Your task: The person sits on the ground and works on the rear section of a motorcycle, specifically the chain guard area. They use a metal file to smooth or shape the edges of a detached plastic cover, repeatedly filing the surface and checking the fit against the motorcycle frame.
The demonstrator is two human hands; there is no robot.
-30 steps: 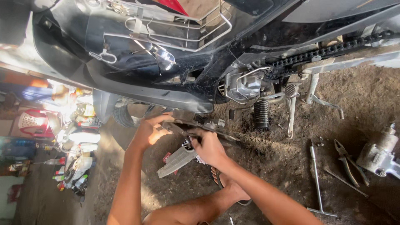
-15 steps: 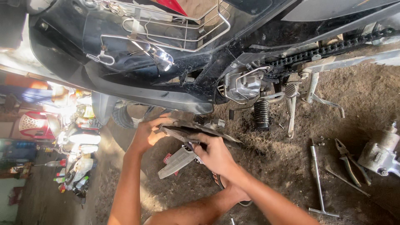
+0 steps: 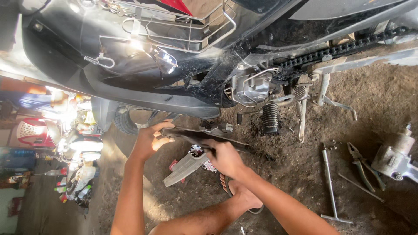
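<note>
A long dark plastic under-panel [image 3: 204,138] is gripped at both ends, left hand [image 3: 150,141] and right hand [image 3: 224,157] closed, probably steadying it beneath the black motorcycle [image 3: 143,56].

Floor: bare packed dirt [image 3: 348,130], oil-darkened in patches. Strong daylight enters from the left, beyond a red plastic chair [image 3: 30,132].

Under a black motorcycle [image 3: 143,74] with a chrome wire rack, the left hand [image 3: 150,140] grips one end of a long, dark, flat plastic panel [image 3: 204,137], and the right hand [image 3: 226,157] closes over its middle. A grey plastic cover piece [image 3: 185,169] lies on the dirt floor [image 3: 305,182] just below. Toward the floor's right edge lie a metal T-handle wrench [image 3: 330,185], a pair of pliers [image 3: 362,167] and a grey impact wrench [image 3: 398,157]. A sandalled foot [image 3: 241,196] rests near the right forearm.
</note>
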